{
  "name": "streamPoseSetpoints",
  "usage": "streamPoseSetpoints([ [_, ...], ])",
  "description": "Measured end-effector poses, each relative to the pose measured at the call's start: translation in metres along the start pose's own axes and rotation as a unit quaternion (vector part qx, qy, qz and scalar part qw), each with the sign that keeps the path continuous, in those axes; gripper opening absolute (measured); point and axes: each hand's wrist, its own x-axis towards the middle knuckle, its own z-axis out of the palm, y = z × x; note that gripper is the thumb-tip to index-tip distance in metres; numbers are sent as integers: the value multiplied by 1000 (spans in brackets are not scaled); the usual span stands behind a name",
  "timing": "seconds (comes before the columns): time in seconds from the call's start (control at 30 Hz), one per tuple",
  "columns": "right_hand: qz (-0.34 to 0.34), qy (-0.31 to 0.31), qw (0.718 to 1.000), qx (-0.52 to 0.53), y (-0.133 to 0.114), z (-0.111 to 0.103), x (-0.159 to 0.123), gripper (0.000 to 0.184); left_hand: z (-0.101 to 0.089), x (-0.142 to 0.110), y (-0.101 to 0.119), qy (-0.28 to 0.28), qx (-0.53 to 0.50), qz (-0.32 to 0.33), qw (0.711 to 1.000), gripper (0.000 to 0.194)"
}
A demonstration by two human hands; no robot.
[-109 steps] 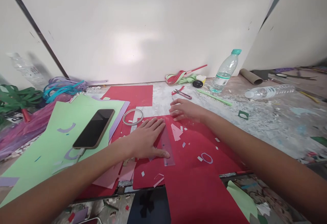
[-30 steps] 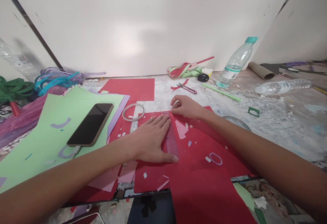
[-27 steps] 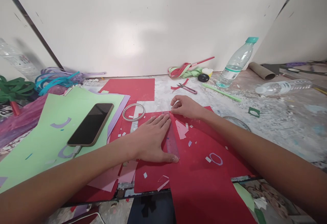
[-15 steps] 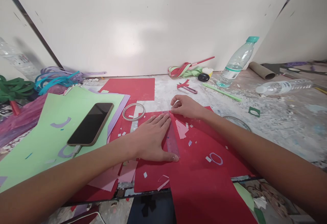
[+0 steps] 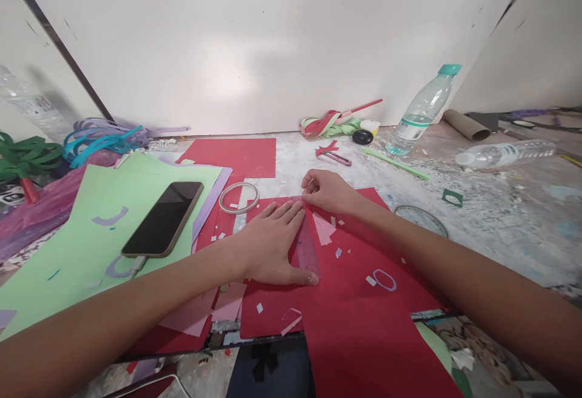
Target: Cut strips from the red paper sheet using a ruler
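My left hand (image 5: pixel 268 243) lies flat with its fingers stretched out, pressing a clear ruler (image 5: pixel 307 249) onto red paper (image 5: pixel 350 325). The ruler runs away from me, and part of it is hidden under that hand. At its far end my right hand (image 5: pixel 330 192) is closed, fingertips together against the paper; whatever it pinches, if anything, is hidden. One red sheet hangs over the table's front edge. Pink triangular scraps (image 5: pixel 324 228), a purple paper ring (image 5: pixel 384 280) and small white bits lie on the red paper.
A phone (image 5: pixel 163 219) with a cable rests on green paper (image 5: pixel 59 234) at left. A tape roll (image 5: pixel 239 197) sits beside my left hand. Behind are a pink utility knife (image 5: pixel 334 154), a green strip (image 5: pixel 395 163) and an upright water bottle (image 5: pixel 416 116). Another bottle (image 5: pixel 504 154) lies at right.
Both hands hold almost the same place, with the ruler still under my left hand. The view has shifted very slightly.
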Motion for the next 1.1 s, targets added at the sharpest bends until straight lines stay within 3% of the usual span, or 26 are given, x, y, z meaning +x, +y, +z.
streamPoseSetpoints([
  [0.3, -13, 10, 1000, -8, -8, 2, -3, 17, 4, 0, -2, 4, -9, 3, 1000, 116],
  [0.6, 27, -74, 996, 44, 1, -9, -3, 29, 3, -1, -4, 22, -38, -1, 999, 115],
  [1.1, 29, -84, 995, 52, -3, -11, -8, 27, 0, 0, -2, 51, -19, 13, 998, 106],
])
